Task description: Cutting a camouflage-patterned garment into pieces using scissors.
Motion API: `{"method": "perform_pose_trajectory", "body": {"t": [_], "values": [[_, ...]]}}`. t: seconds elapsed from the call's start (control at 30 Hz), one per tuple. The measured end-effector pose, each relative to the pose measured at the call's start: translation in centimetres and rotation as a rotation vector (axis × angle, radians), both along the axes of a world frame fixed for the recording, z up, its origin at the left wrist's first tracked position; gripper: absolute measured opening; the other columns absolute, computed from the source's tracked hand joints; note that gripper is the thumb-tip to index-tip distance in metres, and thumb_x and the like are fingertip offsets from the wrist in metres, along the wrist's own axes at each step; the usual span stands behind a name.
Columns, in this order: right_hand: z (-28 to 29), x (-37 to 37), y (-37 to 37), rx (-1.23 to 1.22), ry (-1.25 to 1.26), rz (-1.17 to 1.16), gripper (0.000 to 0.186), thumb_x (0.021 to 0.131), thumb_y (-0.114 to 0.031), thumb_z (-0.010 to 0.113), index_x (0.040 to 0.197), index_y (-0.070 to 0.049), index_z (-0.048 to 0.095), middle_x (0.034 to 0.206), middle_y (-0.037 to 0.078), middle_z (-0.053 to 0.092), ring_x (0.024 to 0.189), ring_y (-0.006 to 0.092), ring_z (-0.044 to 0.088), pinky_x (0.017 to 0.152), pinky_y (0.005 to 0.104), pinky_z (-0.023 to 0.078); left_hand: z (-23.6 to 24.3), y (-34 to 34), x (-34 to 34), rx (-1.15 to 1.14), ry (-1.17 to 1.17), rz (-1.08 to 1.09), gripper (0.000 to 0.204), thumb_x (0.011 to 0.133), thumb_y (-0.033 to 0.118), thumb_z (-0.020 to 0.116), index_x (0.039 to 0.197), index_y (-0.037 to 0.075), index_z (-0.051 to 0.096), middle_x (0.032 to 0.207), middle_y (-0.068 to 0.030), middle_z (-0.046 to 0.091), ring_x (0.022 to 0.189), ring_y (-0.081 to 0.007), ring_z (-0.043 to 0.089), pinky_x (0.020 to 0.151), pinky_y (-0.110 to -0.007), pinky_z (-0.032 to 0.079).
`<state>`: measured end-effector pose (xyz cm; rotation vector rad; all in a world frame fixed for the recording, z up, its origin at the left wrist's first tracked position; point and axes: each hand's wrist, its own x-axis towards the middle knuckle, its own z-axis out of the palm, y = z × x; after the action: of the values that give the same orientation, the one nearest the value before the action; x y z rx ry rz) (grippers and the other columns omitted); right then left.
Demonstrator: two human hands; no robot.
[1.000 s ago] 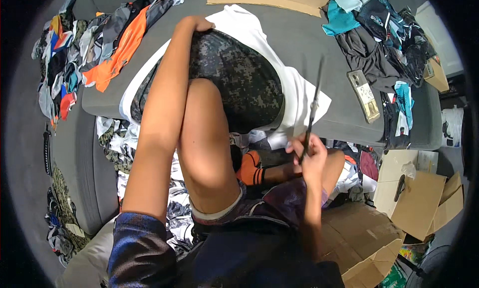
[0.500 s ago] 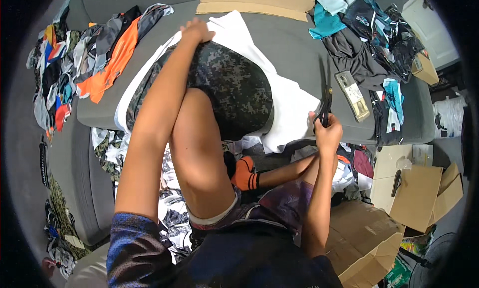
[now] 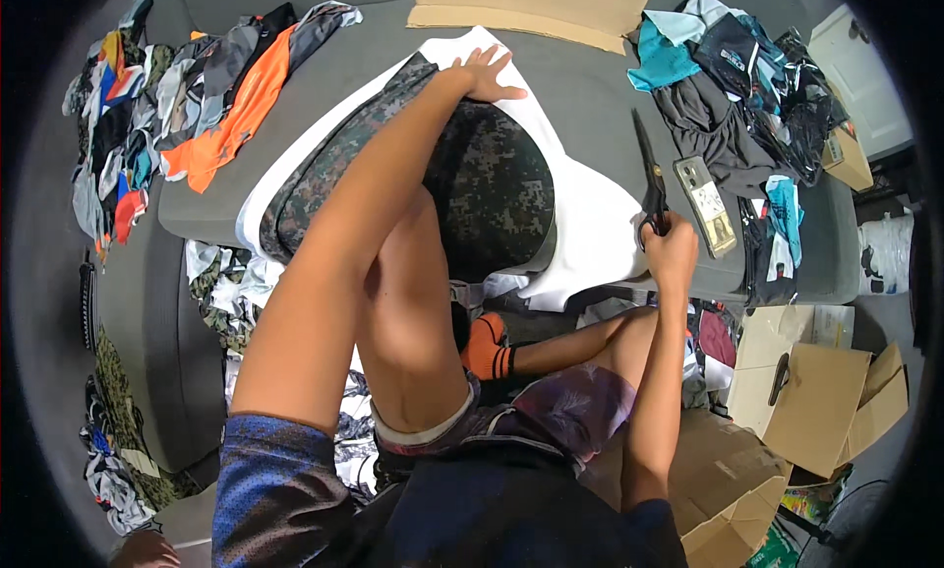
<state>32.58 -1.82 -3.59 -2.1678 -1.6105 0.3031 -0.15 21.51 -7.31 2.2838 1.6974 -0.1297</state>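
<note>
A white sheet of fabric (image 3: 600, 236) lies on the grey sofa seat, with dark digital-camouflage cloth (image 3: 497, 189) on top of it. My left hand (image 3: 487, 73) rests spread and flat on the white fabric near its far corner, past the camouflage cloth's edge. My left forearm and raised knee hide part of the camouflage cloth. Beside the right edge of the white fabric, my right hand (image 3: 672, 248) grips a pair of black scissors (image 3: 653, 179) by the handles. Their blades point away from me and look closed together.
A phone (image 3: 706, 206) lies just right of the scissors. Heaps of clothes sit at the right (image 3: 713, 135) and left (image 3: 231, 106) of the seat. A cardboard piece (image 3: 526, 12) stands at the back; open cardboard boxes (image 3: 821, 406) are at the lower right. More fabric pieces lie below the seat.
My left hand has slid right along the far edge of the white fabric, fingers now spread wider. The scissors' blades, slightly apart before, have come together and tilt more to the left.
</note>
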Motion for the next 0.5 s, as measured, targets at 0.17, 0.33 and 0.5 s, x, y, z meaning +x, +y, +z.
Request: {"method": "perform_pose_trajectory", "body": {"t": [0.17,0.33,0.5], "values": [[1.1,-0.5,0.7,-0.063,-0.057,0.055,0.024,0.073,-0.018,0.064,0.085,0.002,0.066,0.075,0.019,0.067,0.068,0.04,0.061,0.065,0.0428,0.048,-0.4,0.0,-1.0,0.071,0.076,-0.034,0.1,0.076,0.085,0.03,0.151,0.02,0.01,0.157,-0.0096,0.006,0.143,-0.0338,0.01,0.112,-0.058,0.018],[1.2,1.2,2.0,-0.038,-0.152,0.034,0.022,0.071,-0.011,0.064,0.086,0.005,0.065,0.074,0.019,0.066,0.063,0.0363,0.059,0.062,0.0402,0.048,-0.1,-0.3,-0.1,0.082,0.04,-0.016,0.101,0.078,0.081,0.035,0.151,0.016,0.01,0.157,-0.0112,0.007,0.143,-0.036,0.013,0.111,-0.058,0.021],[0.6,2.2,2.1,0.184,-0.045,0.035,0.022,0.071,-0.011,0.065,0.085,0.006,0.063,0.073,0.017,0.066,0.061,0.0322,0.059,0.061,0.0381,0.048,-1.2,-0.7,0.3,0.214,0.025,0.046,0.101,0.08,0.076,0.044,0.149,0.009,0.015,0.153,-0.0177,0.019,0.137,-0.0393,0.027,0.107,-0.057,0.028]]}}
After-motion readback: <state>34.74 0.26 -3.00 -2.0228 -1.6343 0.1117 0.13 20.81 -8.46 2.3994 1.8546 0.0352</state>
